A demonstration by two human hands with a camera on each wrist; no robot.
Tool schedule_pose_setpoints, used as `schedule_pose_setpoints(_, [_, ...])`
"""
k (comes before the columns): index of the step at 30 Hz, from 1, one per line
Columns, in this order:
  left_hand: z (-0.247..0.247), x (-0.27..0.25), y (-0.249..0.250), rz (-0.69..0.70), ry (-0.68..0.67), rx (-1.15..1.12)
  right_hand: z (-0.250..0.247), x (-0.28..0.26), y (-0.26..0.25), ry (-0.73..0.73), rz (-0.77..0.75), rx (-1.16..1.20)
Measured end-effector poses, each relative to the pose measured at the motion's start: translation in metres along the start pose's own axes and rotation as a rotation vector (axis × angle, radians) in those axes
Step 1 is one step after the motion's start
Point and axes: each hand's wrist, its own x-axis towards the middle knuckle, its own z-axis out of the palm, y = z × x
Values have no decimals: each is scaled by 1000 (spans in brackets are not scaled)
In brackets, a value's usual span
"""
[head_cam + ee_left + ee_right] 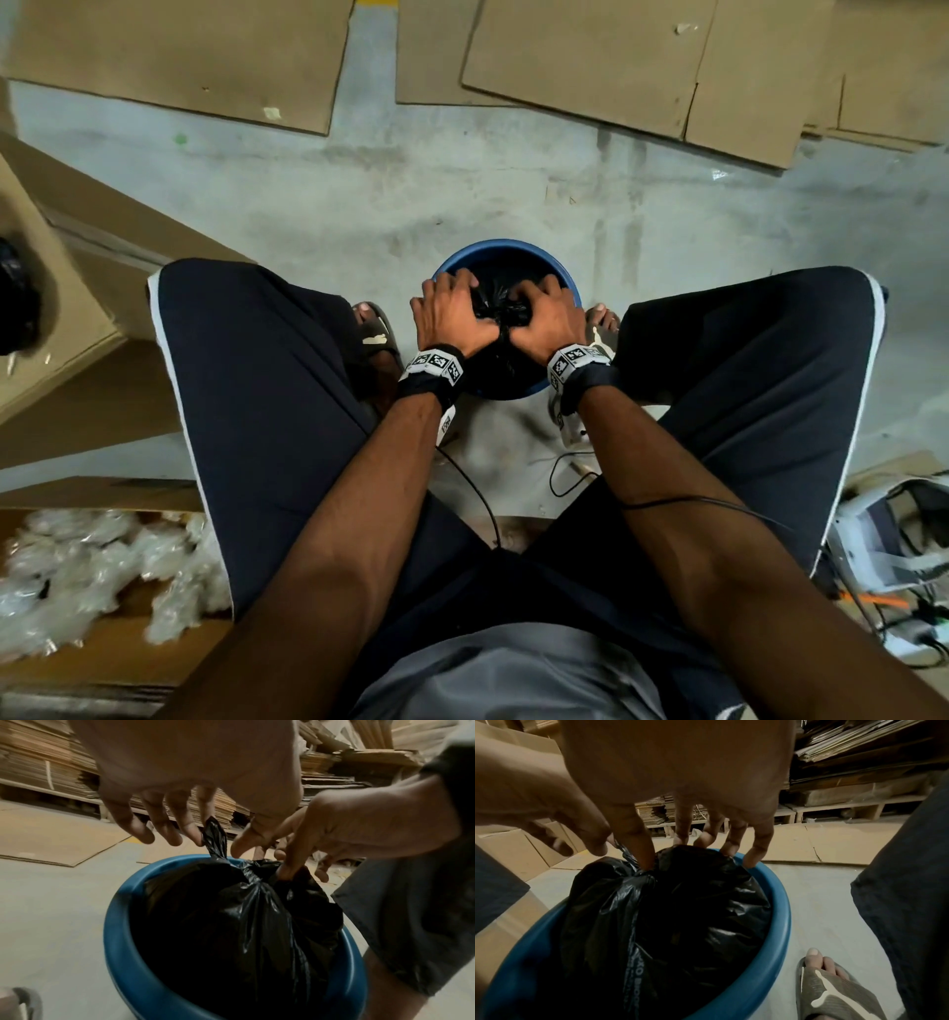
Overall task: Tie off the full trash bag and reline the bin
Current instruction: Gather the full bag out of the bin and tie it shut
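- Head view: both hands meet over the blue bin [570, 288] on the concrete floor [462, 195]; the left hand [452, 318] and right hand [547, 321] curl into the gathered top of the black trash bag [500, 303], which sits inside the bin.
- Left wrist view: the left hand's fingers [189, 825] pinch one twisted tail of the bag [213, 835].
- Right wrist view: the right hand's fingers [639, 837] dig into bunched plastic at the bag's neck [641, 870].

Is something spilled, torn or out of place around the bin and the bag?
Nothing stands out. The black bag sits inside the blue bin, with no visible tear or spill. Both hands grip its gathered top.
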Motion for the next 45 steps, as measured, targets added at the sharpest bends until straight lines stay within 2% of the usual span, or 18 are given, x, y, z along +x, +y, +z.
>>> schedule_pose_setpoints(2, [-1, -1, 1, -39, 3, -19, 2, 1, 1, 2, -1, -31])
schedule_pose_setpoints(4, [3, -1, -2, -69, -79, 7, 5, 2, 3, -3, 12, -76])
schedule_pose_setpoints(6, [11, -3, -8, -46, -209, 113, 6, 2, 7, 9, 10, -79])
schedule_pose_setpoints(8, [17, -6, -14, 15, -264, 201, 4, 0, 9, 32, -9, -44])
schedule_pose_setpoints(12, [10, -11, -10, 135, -205, 234, -8, -5, 10, 100, 1, -25])
schedule_pose_setpoints(15, [-6, -14, 0, 175, -137, 236, -22, -11, 10, 141, -7, 52])
schedule_pose_setpoints(21, [-67, -17, 24, 244, -47, 159, -71, -21, 0, 304, -126, 163])
schedule_pose_setpoints(26, [-137, -30, 54, 315, 52, 91, -130, -35, -19, 432, -244, 231])
schedule_pose_setpoints(32, [-221, -47, 102, 361, 231, 37, -227, -67, -44, 583, -380, 245])
schedule_pose_setpoints(37, [-287, -55, 142, 413, 310, 62, -307, -94, -61, 694, -408, 115])
schedule_pose_setpoints(43, [-369, -62, 207, 528, 419, 67, -399, -114, -71, 843, -424, 87])
schedule_pose_setpoints(45, [-378, -62, 217, 531, 432, 86, -411, -114, -69, 840, -421, 91])
